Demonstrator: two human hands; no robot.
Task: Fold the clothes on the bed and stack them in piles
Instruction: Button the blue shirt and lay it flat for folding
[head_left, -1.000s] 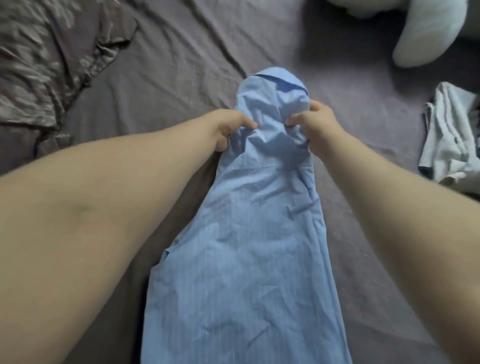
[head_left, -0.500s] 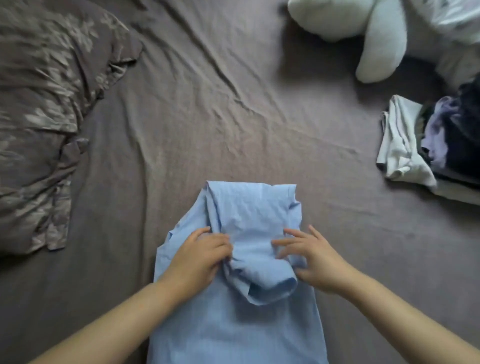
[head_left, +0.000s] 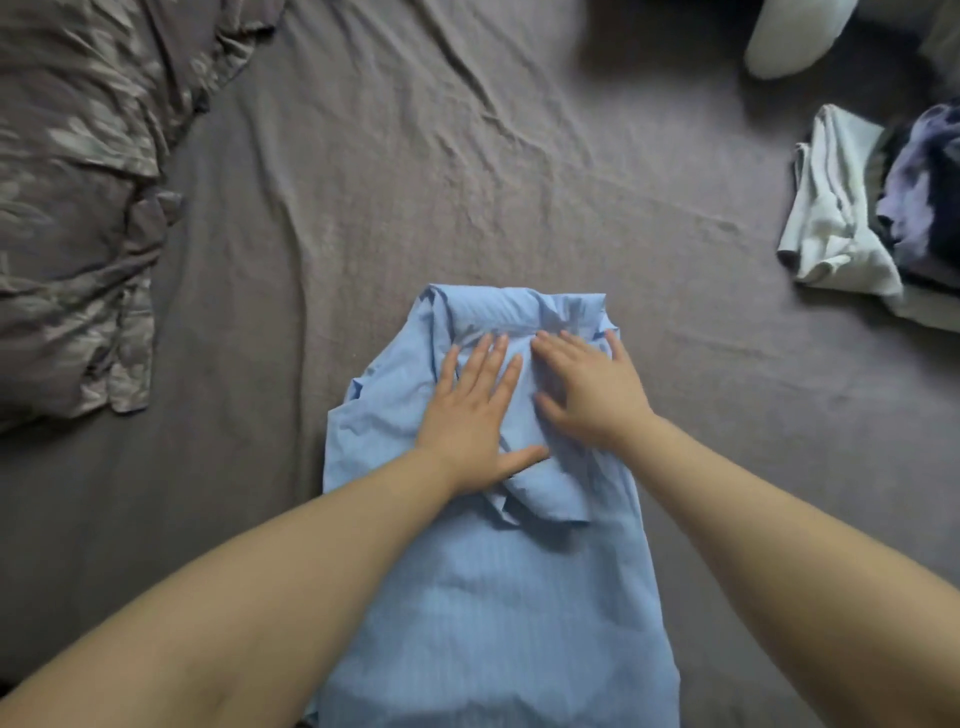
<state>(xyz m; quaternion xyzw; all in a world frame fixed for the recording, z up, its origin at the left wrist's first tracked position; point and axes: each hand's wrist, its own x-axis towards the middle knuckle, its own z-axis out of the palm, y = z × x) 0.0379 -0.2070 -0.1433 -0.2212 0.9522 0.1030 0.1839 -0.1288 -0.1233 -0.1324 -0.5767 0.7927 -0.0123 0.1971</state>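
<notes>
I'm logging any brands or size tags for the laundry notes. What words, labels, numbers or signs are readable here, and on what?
None: no text reads anywhere in the head view.
Blue shirt under the left hand and right hand: no tag or print shows.
Pile of folded clothes at the right: no label visible.
Patterned duvet: a leaf pattern only, no lettering.

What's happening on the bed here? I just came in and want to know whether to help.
A person is folding a light blue shirt on the grey bed sheet. Its top part is doubled back toward them, and the left hand and right hand press flat on that fold. The lower part is not yet folded. At the right edge lies a small heap of clothes, a whitish garment nearest.
</notes>
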